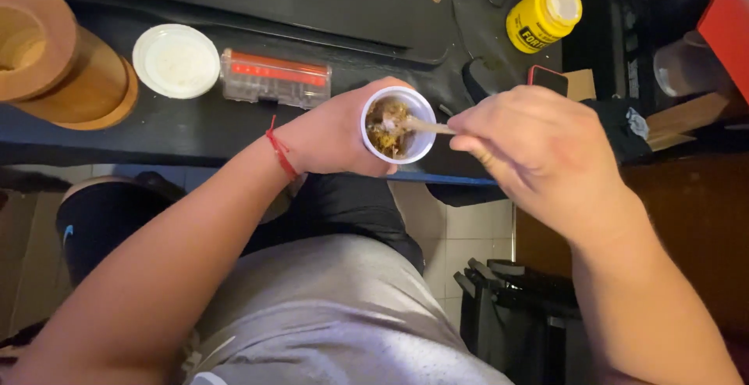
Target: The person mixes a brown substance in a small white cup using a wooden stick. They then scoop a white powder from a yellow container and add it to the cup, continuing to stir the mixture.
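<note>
Head view, looking straight down: the left hand (331, 139), a red string around its wrist, is wrapped around a small white round cup (399, 125) filled with brownish-yellow food, holding it upright just above the near edge of the black surface (195, 124). The fingers curl behind the cup wall, pressed against it. At 3 o'clock from the cup, the right hand (538, 155) is closed, its fingers pinching the handle of a pale thin utensil (427, 126) whose tip sits in the food.

On the surface at 10 o'clock from the cup lies a clear oblong plastic case with a red insert (275, 78), and just beside that, further left, a white round lid (176, 60). At the far left stands a brown wooden round holder (58, 61). At 1 o'clock, well apart from the cup, a yellow plastic jar with a pale lid (544, 16) lies tilted on the surface. A dark phone with a red edge (548, 79) shows just above the right hand's knuckles. Below the arms are grey shorts (335, 315) and a tiled floor (460, 237).
</note>
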